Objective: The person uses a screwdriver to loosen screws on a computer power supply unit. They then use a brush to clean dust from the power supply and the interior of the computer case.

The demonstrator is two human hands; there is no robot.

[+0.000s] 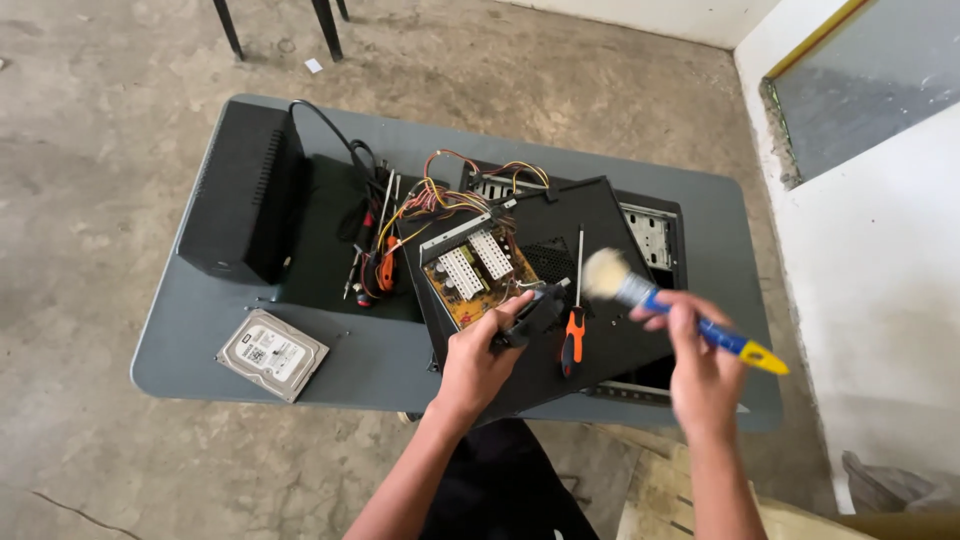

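Note:
My left hand [478, 358] grips a small black part [535, 311] at the near edge of an opened power supply [472, 268], whose yellow circuit board with white heat sinks shows. My right hand [700, 365] holds a paintbrush [640, 291] with a blue and yellow handle, its pale bristles raised just right of the board. Both rest over a black computer case panel [590, 230]. A long screwdriver with an orange and black handle [572, 335] lies on the panel between my hands.
On the grey table [180, 340] sit a black box-shaped unit [245, 195] at the left, a bare hard drive [272, 354] near the front left, several screwdrivers [378, 250] and bundled coloured wires [450, 190]. The concrete floor surrounds the table; a white wall stands on the right.

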